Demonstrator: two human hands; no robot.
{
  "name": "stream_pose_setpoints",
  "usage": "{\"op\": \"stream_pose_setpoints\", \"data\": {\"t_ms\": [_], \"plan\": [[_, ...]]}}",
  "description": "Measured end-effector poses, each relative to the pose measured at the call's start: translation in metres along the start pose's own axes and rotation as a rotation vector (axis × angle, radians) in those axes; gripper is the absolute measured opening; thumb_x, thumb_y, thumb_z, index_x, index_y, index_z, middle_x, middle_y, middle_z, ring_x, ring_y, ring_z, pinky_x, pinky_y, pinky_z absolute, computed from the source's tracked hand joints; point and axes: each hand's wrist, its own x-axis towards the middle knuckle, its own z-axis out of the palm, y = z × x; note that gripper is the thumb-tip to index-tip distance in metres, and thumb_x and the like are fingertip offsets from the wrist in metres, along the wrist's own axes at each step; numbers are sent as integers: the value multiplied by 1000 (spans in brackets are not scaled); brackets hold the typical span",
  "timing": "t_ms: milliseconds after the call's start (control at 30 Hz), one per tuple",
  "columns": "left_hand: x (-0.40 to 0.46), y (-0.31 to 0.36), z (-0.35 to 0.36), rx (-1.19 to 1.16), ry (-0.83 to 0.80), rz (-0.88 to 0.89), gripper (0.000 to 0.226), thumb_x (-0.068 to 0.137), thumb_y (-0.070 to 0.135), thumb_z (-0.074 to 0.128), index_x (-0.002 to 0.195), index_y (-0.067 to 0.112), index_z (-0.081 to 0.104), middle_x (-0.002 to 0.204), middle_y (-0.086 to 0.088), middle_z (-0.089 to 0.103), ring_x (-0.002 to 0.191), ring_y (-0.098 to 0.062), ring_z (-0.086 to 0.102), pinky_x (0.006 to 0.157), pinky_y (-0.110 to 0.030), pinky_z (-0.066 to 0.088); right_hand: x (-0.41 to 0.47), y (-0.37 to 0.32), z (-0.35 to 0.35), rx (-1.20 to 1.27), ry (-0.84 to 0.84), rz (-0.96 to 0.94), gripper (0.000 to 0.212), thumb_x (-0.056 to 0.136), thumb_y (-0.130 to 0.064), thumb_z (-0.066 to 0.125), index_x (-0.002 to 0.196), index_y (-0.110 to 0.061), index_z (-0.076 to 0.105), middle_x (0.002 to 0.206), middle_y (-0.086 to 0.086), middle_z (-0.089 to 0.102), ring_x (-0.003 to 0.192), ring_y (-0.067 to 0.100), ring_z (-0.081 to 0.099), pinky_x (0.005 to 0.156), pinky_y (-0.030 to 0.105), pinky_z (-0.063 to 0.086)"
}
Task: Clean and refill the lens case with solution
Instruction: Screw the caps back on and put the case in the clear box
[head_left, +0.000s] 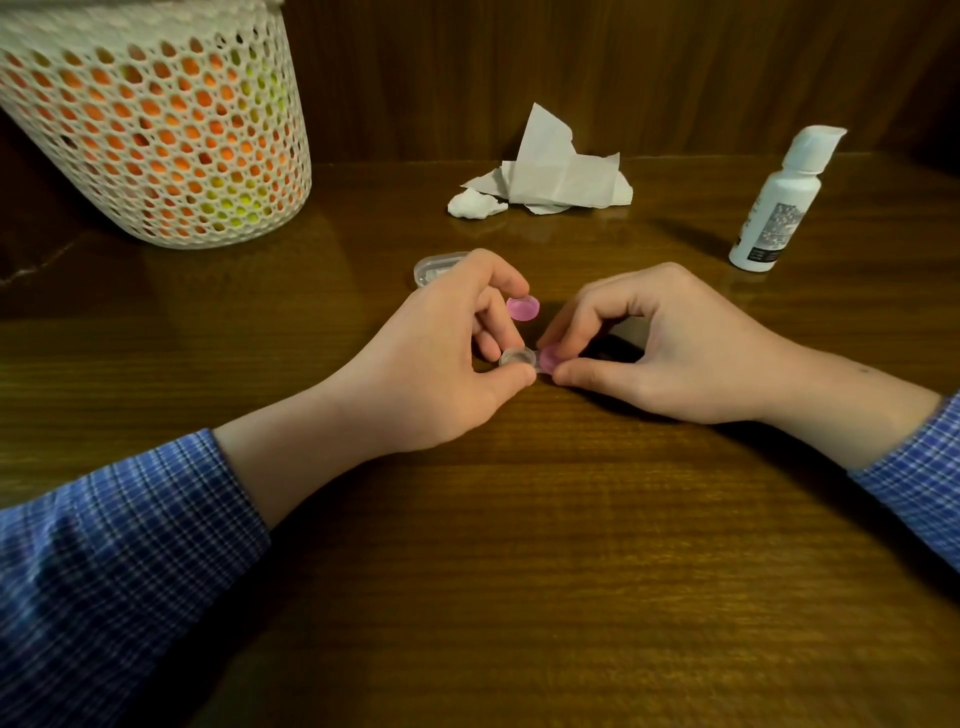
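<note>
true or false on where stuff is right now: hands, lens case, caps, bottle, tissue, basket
1. The left hand pinches the clear well of the lens case. True.
2. The right hand holds the solution bottle. False: the solution bottle stands untouched at the far right of the table, cap on; the right hand pinches the pink cap at the case's other well.
3. A second pink cap lies on the table just beyond the left hand's fingers. True.
4. The tissue is inside the mesh basket. False: it lies crumpled on the table, right of the mesh basket.
5. Both hands rest low at the table. True.
</note>
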Motion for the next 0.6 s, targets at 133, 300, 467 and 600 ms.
{"op": "stream_pose_setpoints", "data": {"t_ms": [133, 300, 467, 600], "plan": [[0, 1, 0, -3, 1, 1, 50, 84, 15, 84, 126, 18, 56, 87, 5, 70, 84, -6, 67, 71, -12, 52, 1, -4, 3, -5, 27, 33, 5, 83, -23, 82, 82, -25, 78, 94, -14, 78, 98, 0, 71, 97, 35, 57], [1, 0, -1, -8, 1, -1, 47, 83, 13, 84, 121, 18, 56, 86, 3, 71, 80, -7, 68, 71, -16, 55, 1, -10, 5, -22, 40, 58, 11, 82, -24, 83, 77, -31, 76, 89, -15, 77, 93, -1, 71, 95, 31, 57], [1, 0, 0, -14, 1, -4, 45, 83, 13, 84, 119, 19, 57, 85, 4, 70, 81, -5, 69, 70, -11, 53, 0, -13, 8, -34, 71, 87, 20, 82, -24, 84, 73, -38, 73, 87, -17, 77, 92, -4, 70, 91, 26, 56], [0, 0, 0, -34, -3, -14, 45, 84, 13, 84, 119, 22, 57, 86, 5, 70, 83, -4, 69, 72, -12, 54, 0, -15, 11, -72, 101, 102, 16, 82, -26, 84, 74, -35, 74, 86, -17, 77, 90, -2, 71, 91, 30, 58]]}}
